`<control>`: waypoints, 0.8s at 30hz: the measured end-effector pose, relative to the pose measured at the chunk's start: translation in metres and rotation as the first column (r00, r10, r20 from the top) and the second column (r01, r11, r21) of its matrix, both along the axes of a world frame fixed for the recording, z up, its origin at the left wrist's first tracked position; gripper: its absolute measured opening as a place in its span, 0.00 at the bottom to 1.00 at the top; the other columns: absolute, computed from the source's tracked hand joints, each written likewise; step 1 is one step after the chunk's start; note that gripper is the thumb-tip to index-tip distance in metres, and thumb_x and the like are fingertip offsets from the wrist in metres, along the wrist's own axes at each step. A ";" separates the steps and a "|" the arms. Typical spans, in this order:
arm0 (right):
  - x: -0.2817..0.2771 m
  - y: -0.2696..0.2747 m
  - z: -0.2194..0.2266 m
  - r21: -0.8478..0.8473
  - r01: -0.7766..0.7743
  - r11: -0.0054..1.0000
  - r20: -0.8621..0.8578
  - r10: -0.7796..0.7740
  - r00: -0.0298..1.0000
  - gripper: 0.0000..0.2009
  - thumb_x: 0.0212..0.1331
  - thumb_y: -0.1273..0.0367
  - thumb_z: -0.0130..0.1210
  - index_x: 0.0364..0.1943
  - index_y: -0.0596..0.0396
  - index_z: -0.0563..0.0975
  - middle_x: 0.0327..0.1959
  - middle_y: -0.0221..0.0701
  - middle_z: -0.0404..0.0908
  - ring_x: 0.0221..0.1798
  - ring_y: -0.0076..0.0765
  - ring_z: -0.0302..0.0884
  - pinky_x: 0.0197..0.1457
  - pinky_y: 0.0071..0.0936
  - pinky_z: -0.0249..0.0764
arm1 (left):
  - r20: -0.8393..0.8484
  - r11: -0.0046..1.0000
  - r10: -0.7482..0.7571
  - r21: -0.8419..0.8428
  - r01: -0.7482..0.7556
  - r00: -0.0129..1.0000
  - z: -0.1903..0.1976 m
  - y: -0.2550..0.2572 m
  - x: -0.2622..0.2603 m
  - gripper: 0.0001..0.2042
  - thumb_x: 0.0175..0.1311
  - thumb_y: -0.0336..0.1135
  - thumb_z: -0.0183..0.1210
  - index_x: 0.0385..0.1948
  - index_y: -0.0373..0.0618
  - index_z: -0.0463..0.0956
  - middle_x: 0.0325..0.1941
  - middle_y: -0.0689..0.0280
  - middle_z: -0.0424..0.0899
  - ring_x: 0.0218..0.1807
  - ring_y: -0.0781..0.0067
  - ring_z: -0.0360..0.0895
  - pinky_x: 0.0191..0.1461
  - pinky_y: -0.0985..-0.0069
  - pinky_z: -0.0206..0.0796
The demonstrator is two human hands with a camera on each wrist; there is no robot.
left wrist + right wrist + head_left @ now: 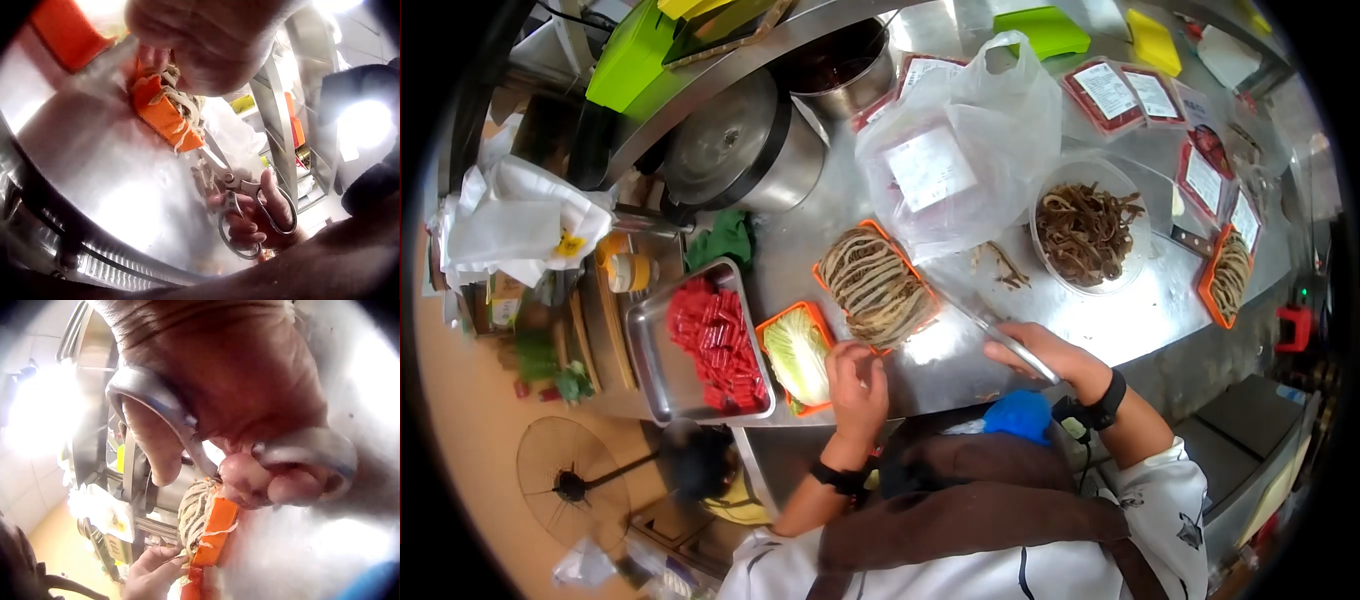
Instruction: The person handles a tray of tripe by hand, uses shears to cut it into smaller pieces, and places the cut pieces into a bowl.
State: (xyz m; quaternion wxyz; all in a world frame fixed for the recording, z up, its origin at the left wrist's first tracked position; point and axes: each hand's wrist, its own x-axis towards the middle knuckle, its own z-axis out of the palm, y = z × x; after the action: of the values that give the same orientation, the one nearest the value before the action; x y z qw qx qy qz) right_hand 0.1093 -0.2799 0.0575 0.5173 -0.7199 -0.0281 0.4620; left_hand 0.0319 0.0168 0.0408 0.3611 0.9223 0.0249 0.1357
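An orange tray (928,322) heaped with pale grey-brown strips (875,285) lies on the steel table. At its near left end the left hand (858,395) has bent fingers gripping the edge; the left wrist view shows fingertips (153,57) against that end. On the other side, the right hand (1045,355) holds metal scissors (1025,358), with fingers and thumb through the handle loops (306,453). In the left wrist view the scissors' blades (215,161) are apart, close to the tray's corner. Whether they touch a strip is hidden.
Left of the tray are cabbage (797,355) in an orange tray and a metal pan (640,345) of red packets. Behind lie a plastic bag (1000,130) and loose scraps (1005,268). A round tub (1090,235) of brown strips and a second strip tray (1230,278) stand right.
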 end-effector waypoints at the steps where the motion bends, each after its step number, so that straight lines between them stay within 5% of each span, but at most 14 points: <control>1: 0.003 0.002 -0.004 0.012 -0.005 1.000 0.053 0.004 0.999 0.37 0.62 0.34 0.55 0.50 0.58 0.81 0.27 0.34 0.79 0.30 0.35 0.76 0.36 0.36 0.72 | -0.004 1.000 0.008 0.005 -0.008 1.000 -0.001 -0.002 0.000 0.12 0.60 0.22 0.63 0.45 0.38 0.74 0.54 0.51 0.75 0.53 0.49 0.76 0.53 0.63 0.71; 4: 0.003 0.012 -0.021 -0.004 -0.004 1.000 0.239 0.004 0.971 0.37 0.62 0.34 0.54 0.51 0.59 0.80 0.32 0.44 0.83 0.36 0.50 0.82 0.42 0.44 0.76 | -0.081 0.993 0.087 -0.068 -0.093 0.993 -0.005 -0.005 -0.001 0.12 0.60 0.22 0.63 0.44 0.38 0.73 0.55 0.51 0.75 0.54 0.50 0.75 0.53 0.63 0.71; 6: -0.004 0.018 -0.024 -0.033 0.011 0.999 0.369 0.002 0.930 0.38 0.62 0.35 0.54 0.51 0.60 0.79 0.35 0.49 0.84 0.39 0.58 0.84 0.45 0.48 0.77 | -0.049 0.995 0.099 -0.004 -0.099 0.994 -0.013 -0.003 -0.002 0.11 0.61 0.21 0.63 0.42 0.38 0.72 0.57 0.52 0.75 0.48 0.63 0.78 0.48 0.73 0.73; 9: -0.014 0.028 -0.008 -0.290 -0.037 0.956 0.434 0.166 0.886 0.36 0.64 0.37 0.53 0.48 0.63 0.73 0.31 0.55 0.83 0.37 0.67 0.83 0.41 0.55 0.78 | -0.014 0.994 0.108 0.003 -0.108 0.994 -0.016 -0.005 -0.002 0.11 0.62 0.22 0.63 0.42 0.38 0.72 0.58 0.54 0.74 0.49 0.65 0.78 0.49 0.74 0.74; 19: -0.021 0.023 -0.023 -0.262 -0.013 0.965 0.473 0.140 0.870 0.32 0.66 0.41 0.55 0.44 0.63 0.75 0.30 0.54 0.83 0.35 0.67 0.82 0.39 0.55 0.77 | -0.042 0.986 0.160 -0.029 -0.162 0.986 -0.020 -0.011 -0.005 0.09 0.64 0.21 0.61 0.42 0.38 0.73 0.59 0.54 0.73 0.54 0.65 0.77 0.53 0.73 0.74; 22: -0.020 0.023 -0.024 -0.133 0.039 0.990 0.375 0.014 0.927 0.31 0.66 0.41 0.56 0.41 0.63 0.76 0.31 0.56 0.82 0.38 0.67 0.82 0.41 0.52 0.76 | -0.043 0.981 0.180 -0.059 -0.183 0.983 -0.019 -0.011 -0.004 0.09 0.64 0.21 0.62 0.42 0.39 0.73 0.60 0.54 0.73 0.54 0.65 0.77 0.54 0.73 0.74; 24: -0.015 0.024 -0.014 -0.137 0.077 0.988 0.267 -0.038 0.963 0.32 0.65 0.41 0.57 0.41 0.63 0.77 0.32 0.56 0.81 0.40 0.67 0.82 0.43 0.50 0.75 | -0.108 0.970 0.225 -0.066 -0.232 0.968 -0.014 -0.014 -0.004 0.11 0.58 0.20 0.63 0.40 0.38 0.72 0.55 0.47 0.76 0.59 0.45 0.75 0.63 0.59 0.68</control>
State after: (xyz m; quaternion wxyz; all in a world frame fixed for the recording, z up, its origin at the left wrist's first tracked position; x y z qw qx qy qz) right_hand 0.0943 -0.2556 0.0430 0.4680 -0.8113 -0.0415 0.3478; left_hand 0.0275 0.0025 0.0265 0.3770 0.9041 0.1542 0.1294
